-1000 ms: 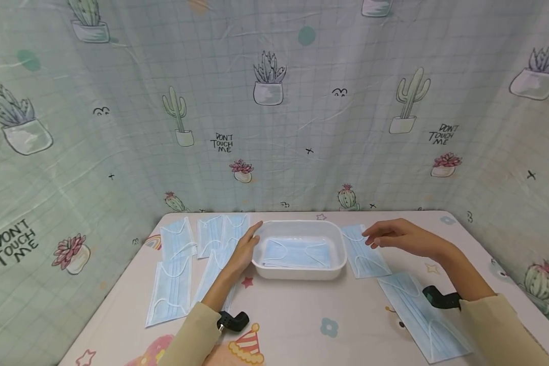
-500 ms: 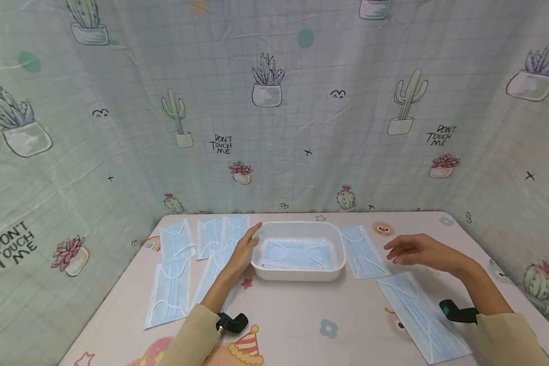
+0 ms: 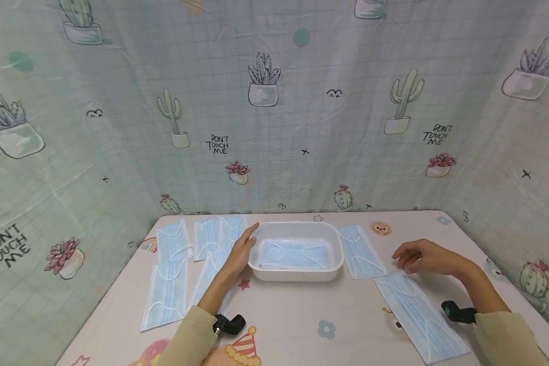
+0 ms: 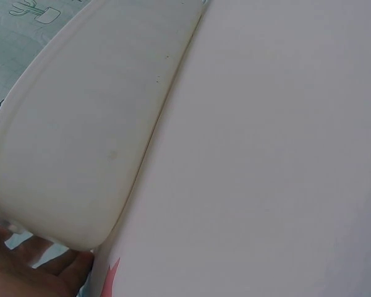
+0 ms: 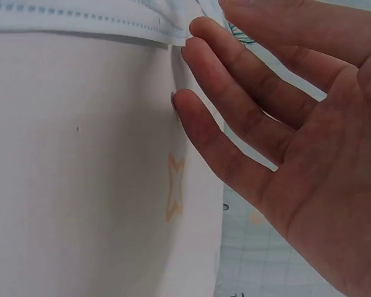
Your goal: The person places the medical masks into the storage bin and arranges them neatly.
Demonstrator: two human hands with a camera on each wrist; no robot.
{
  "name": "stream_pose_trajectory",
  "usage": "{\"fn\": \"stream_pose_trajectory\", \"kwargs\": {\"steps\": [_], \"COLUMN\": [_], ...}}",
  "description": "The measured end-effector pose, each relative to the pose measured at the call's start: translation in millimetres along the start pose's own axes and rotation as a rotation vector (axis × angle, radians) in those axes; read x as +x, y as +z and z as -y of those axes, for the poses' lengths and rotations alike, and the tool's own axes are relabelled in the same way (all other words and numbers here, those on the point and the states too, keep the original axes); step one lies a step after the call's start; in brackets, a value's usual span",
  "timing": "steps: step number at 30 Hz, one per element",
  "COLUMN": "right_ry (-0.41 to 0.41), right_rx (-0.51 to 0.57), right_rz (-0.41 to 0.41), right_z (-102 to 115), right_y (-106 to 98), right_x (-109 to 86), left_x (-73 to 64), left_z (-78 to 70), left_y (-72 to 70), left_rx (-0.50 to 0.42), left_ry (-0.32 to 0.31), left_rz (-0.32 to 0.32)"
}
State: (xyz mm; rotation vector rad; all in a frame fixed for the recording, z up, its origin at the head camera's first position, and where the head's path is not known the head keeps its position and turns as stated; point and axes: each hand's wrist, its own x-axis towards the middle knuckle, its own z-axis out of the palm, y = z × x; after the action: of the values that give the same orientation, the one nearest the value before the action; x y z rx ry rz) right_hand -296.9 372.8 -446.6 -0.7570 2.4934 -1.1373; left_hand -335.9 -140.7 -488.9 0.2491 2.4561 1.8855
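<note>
The mask [image 3: 423,319] slanted lengthwise off the tub's [image 3: 295,275] near-right corner is noted just beside the relaxed, empty right hand [image 3: 432,258]

beige sleeves [image 3: 188,333] and curved black wrist cameras [image 3: 231,324]

Head view: soft, even light, no harsh glare; faint pale sheen streaks along creases of the backdrop [image 3: 297,178]. Soft-edged shadows by the white tub [image 3: 297,276] and below the right hand [image 3: 427,257]. Wrist views dimmer, flatter, slightly soft. Left wrist: tabletop [image 4: 253,142] nearly textureless, lower right corner greying bluish. Right wrist: broad, diffuse shadow band.
</note>
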Motion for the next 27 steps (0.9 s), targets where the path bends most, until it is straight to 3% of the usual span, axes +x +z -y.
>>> {"fn": "stream_pose_trajectory", "kwargs": {"steps": [14, 27], "right_ry": [0.081, 0.06], "right_rx": [-0.012, -0.017], "right_rz": [-0.01, -0.03], "right_z": [-9.2, -19.3], "right_y": [2.6, 5.9], "right_x": [-0.8, 2.1], "left_x": [1.4, 0.9], "left_z": [0.5, 2.0], "left_y": [-0.4, -0.8], "left_rx": [-0.018, -0.033], "left_ry": [-0.001, 0.006], "left_rz": [0.01, 0.022]}}
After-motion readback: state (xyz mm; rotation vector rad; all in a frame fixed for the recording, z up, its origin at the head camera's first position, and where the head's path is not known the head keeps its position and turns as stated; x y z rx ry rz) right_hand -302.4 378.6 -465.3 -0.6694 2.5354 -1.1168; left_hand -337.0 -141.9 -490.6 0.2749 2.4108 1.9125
